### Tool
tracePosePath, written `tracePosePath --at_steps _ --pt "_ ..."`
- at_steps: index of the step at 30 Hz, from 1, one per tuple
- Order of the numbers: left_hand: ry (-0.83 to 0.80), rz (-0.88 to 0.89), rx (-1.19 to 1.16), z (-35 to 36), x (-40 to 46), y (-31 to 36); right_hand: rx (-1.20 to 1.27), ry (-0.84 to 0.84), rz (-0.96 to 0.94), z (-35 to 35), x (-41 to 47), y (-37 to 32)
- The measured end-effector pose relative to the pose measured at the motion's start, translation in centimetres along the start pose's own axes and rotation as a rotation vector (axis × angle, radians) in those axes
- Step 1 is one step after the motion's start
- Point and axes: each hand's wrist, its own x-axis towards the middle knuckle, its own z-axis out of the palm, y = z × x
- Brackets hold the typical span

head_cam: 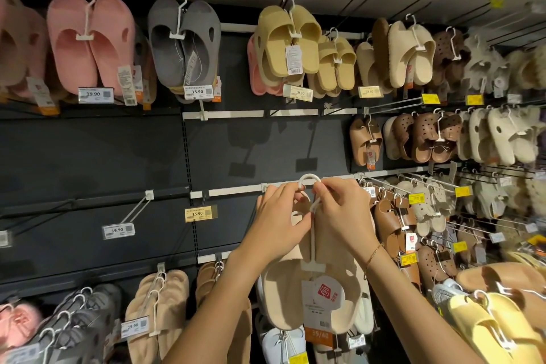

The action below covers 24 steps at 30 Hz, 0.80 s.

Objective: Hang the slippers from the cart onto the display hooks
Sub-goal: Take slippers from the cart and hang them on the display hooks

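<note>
A pair of cream slippers (298, 298) hangs on a white plastic hanger (311, 242) in front of the dark display wall. My left hand (279, 221) pinches the hanger's upper part from the left. My right hand (342, 213) pinches it from the right, just under its curved hook (308, 179). The curved hook sits level with the white rail (233, 192). A round red-and-white tag (328, 292) dangles over the slippers. I cannot tell whether the hanger's hook is over a display hook.
Bare display hooks with price tags stick out at the left (130, 217) and centre (201, 213). Pink (88, 41), grey (183, 41) and tan slippers (286, 41) hang above. Brown pairs (393, 221) crowd the right. Yellow slippers (484, 325) lie at the lower right.
</note>
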Motion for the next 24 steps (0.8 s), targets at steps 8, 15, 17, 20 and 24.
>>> tracePosePath --at_steps 8,15,17,20,24 --pt "-0.011 -0.016 -0.008 -0.2 -0.2 0.2 -0.002 0.005 0.005 -0.1 -0.2 -0.2" --pt "-0.016 -0.009 -0.037 -0.1 -0.6 0.6 0.015 -0.001 -0.002 -0.3 -0.3 0.2" --pt "-0.009 -0.005 -0.050 0.0 -0.4 0.8 0.006 -0.004 0.001 -0.5 -0.3 0.3" --pt "-0.012 -0.012 -0.099 0.5 -0.1 1.0 -0.009 -0.001 0.002 -1.2 -0.2 0.2" --pt "0.065 0.042 -0.138 1.3 1.8 1.7 -0.014 0.030 0.016 -2.3 0.7 1.1"
